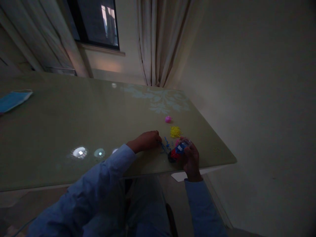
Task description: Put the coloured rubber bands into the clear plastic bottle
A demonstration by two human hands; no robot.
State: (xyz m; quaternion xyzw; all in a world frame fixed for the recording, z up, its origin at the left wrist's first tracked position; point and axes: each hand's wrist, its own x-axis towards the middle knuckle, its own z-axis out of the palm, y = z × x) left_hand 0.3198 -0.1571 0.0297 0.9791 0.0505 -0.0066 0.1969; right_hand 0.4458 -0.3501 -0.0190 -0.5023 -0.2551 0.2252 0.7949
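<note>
My right hand [191,162] is wrapped round a small clear jar [185,143], held tilted just over the table near its front edge. Red and blue bits show in or against the jar, and its lower left end is dark. Thin blue strands [167,143] lie loose between my two hands. My left hand [150,140] has its fingers pinched together at the left end of those strands; what is between the fingertips is too small to make out. Beyond the jar lie a pile of yellow strands [175,132] and a small pink clump [168,119].
The glossy greenish table [74,121] has its right edge close to a plain wall. A blue face mask [13,100] lies at the far left. Lamp reflections show on the tabletop. Curtains [158,42] and a window [96,21] are behind the table.
</note>
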